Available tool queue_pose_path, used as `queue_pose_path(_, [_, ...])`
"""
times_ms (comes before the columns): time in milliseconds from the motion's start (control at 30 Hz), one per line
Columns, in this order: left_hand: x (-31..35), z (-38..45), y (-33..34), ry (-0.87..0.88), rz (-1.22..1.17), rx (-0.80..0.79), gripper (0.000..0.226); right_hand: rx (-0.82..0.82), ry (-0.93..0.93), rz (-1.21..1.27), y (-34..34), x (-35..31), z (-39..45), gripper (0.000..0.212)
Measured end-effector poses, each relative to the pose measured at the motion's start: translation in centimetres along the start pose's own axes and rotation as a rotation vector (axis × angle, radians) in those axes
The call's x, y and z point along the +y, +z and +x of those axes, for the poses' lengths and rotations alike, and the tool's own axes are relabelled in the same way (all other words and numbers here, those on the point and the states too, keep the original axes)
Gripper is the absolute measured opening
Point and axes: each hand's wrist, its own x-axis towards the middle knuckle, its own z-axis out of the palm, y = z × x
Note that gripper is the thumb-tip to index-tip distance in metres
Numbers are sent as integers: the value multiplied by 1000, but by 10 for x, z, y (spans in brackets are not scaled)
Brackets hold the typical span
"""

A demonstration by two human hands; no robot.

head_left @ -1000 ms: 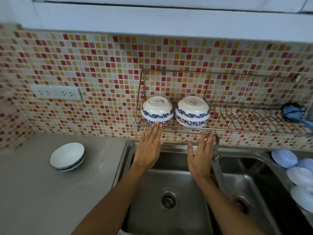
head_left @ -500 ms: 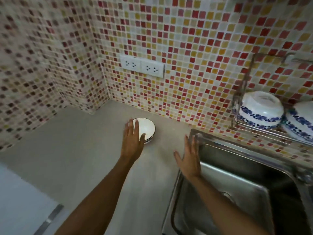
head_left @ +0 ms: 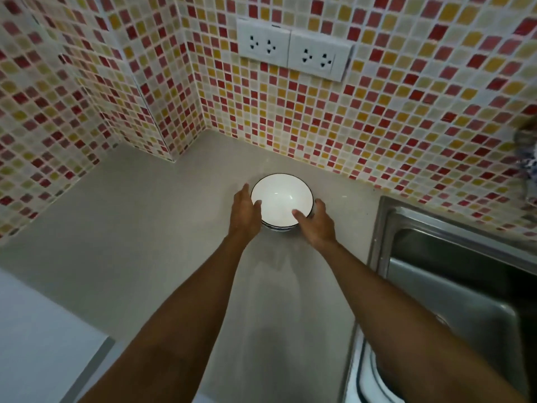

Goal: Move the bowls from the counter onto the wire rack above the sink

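The bowl (head_left: 281,201) is sitting upright on the counter (head_left: 162,234), near the tiled back wall and left of the sink (head_left: 453,274). Both hands are now closing on it: half a second ago only the left hand (head_left: 245,212) was hovering beside it while the right hand (head_left: 315,225) was still over the sink's edge; a second ago both were at the rack, where two bowls were already lying upturned. The left hand is cupping the left rim, thumb tip resting over the edge into the white interior; the right hand is cupping the right rim in the same manner, thumb over the edge, fingers curling round the outside. The bowl is not yet lifted (its base appears to be resting on the counter). This is judged to be the grasp of the last bowl, with the lift and carry to the rack remaining.

The counter is grey, smooth and otherwise bare around the bowl. Red, orange and cream mosaic tiles (head_left: 377,117) are covering the wall and the corner to the left; a double socket (head_left: 293,50) is sitting above the bowl. The rack is almost wholly out of frame at the right edge.
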Motion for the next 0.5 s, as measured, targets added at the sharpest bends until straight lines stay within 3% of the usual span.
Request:
queue_pose_path(300, [-10, 4, 13, -65, -145, -36, 48, -36, 196, 349, 15, 3, 3, 62])
queue_pose_path(500, [-1, -19, 18, -128, -206, -119, 44, -7, 226, 433, -3, 25, -24, 59])
